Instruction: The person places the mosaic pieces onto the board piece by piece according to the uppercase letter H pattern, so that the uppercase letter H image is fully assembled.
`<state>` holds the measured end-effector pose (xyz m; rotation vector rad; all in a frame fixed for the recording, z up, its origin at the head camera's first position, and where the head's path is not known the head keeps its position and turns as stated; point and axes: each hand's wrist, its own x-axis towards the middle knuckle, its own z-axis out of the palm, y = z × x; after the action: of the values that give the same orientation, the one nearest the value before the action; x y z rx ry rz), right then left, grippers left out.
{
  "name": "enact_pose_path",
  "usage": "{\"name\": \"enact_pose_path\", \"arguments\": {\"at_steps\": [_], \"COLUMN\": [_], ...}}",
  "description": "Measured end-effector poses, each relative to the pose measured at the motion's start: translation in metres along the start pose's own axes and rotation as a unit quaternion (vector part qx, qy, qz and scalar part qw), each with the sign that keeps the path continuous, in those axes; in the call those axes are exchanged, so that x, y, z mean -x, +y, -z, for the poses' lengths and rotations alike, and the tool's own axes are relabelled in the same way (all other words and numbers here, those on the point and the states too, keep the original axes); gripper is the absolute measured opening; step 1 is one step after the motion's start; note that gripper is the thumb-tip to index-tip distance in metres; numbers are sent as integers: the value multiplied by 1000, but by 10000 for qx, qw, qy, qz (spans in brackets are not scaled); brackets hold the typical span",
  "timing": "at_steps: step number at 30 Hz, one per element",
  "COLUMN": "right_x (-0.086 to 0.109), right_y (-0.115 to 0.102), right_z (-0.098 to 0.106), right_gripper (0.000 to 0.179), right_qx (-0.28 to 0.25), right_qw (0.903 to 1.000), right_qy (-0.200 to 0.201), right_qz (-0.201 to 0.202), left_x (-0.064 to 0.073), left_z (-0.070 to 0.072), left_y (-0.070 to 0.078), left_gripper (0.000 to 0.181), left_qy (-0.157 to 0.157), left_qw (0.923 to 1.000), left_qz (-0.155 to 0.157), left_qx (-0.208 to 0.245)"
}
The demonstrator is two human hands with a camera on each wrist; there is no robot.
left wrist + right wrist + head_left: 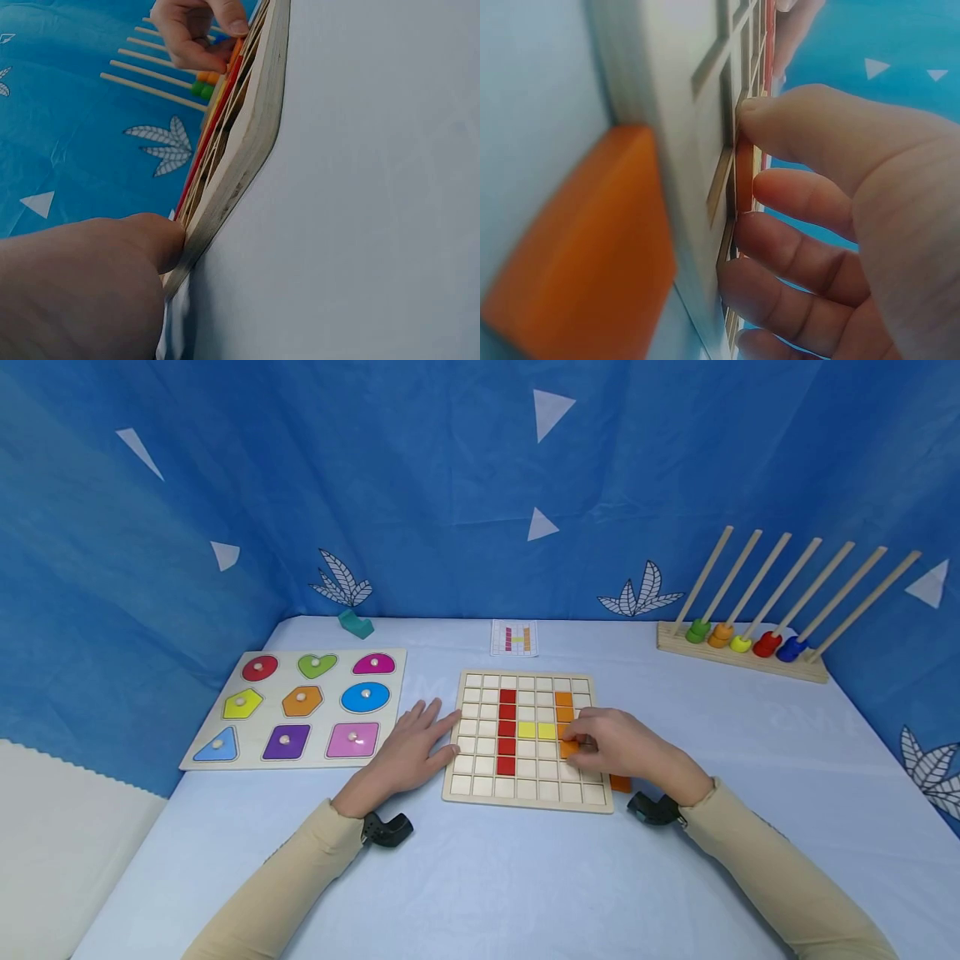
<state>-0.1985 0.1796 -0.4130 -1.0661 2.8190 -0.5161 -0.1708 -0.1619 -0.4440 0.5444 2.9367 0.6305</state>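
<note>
A wooden grid board (528, 804) lies on the table with a column of red tiles (507, 729), two yellow tiles (527, 730) and an orange column (563, 699) in its cells. At the lower end of that column, the thumb and index finger of my right hand (622, 745) pinch an orange tile (745, 176). My left hand (405, 747) rests at the board's left edge with fingers extended, its thumb (161, 240) against the rim. Beside the board's right edge lies a loose orange tile (600, 247), partly hidden by my right hand in the head view.
A small pattern card (514, 638) lies behind the board. To the left is a shape puzzle (285, 752) with knobbed pieces, and a teal block (356, 625) sits behind it. At back right stands a wooden peg rack (742, 662) with coloured beads.
</note>
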Motion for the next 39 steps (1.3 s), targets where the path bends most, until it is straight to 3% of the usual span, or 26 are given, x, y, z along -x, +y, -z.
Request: {"name": "enact_pose_path", "arguments": {"at_steps": [30,39], "right_x": [0,10], "right_y": [1,6], "right_z": [0,10], "right_gripper": [24,24], "right_qx": [55,89], "right_qw": [10000,9996], "right_qy": [17,130], "right_qz": [-13,-238], "left_x": [0,0], "left_z": [-1,-1], "left_y": [0,-1], "left_gripper": [63,63], "left_qy": [38,10], "left_qw": [10000,10000], "left_qz": [-5,-21], "left_qx": [-27,-41]}}
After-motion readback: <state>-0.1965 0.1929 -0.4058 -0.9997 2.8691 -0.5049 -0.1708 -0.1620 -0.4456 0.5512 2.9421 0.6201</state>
